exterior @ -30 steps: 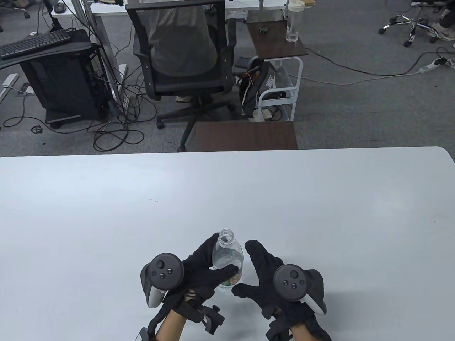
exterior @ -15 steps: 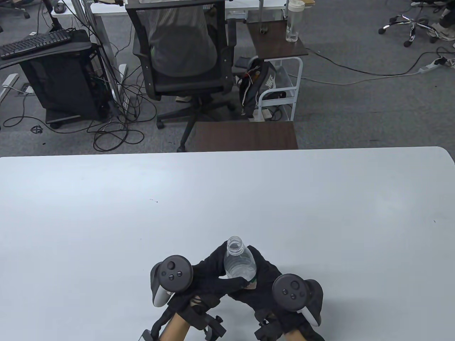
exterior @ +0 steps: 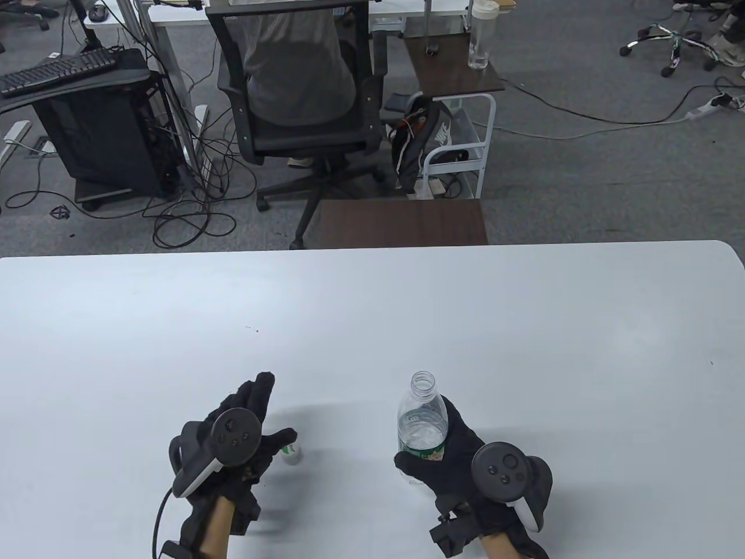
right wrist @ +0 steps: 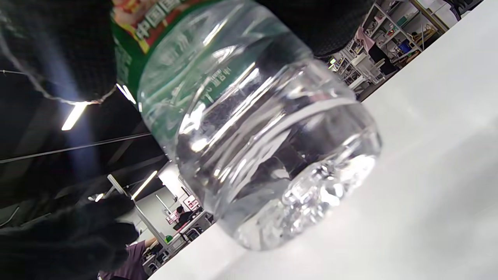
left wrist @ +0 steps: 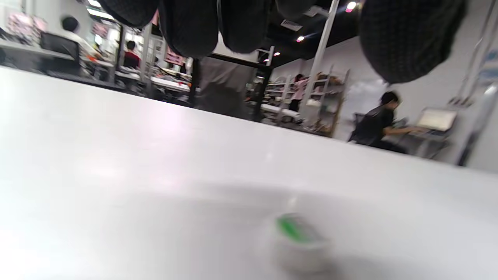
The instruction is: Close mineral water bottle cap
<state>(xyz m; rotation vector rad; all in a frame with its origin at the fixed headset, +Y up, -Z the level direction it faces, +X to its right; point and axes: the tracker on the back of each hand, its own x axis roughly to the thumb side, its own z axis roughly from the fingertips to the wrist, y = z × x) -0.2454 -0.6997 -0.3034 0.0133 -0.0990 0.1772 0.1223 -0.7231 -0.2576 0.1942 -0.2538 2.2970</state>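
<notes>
A clear mineral water bottle (exterior: 422, 422) with a green label stands open-mouthed near the table's front edge. My right hand (exterior: 451, 457) grips it around the label; the right wrist view shows its body and base (right wrist: 264, 155) just above the table. A small white cap (exterior: 291, 453) with green on it lies on the table to the left. My left hand (exterior: 256, 425) is open with fingers spread, just left of the cap, thumb tip over it. In the left wrist view the cap (left wrist: 299, 237) is a blur below the fingertips (left wrist: 408, 42).
The white table (exterior: 372, 303) spreads wide beyond the hands. Behind its far edge stand a brown side table (exterior: 401, 222), an office chair (exterior: 297, 99) and floor cables.
The bottle has passed from my left hand to my right and moved right. My left hand let go, opened and swung left to the cap.
</notes>
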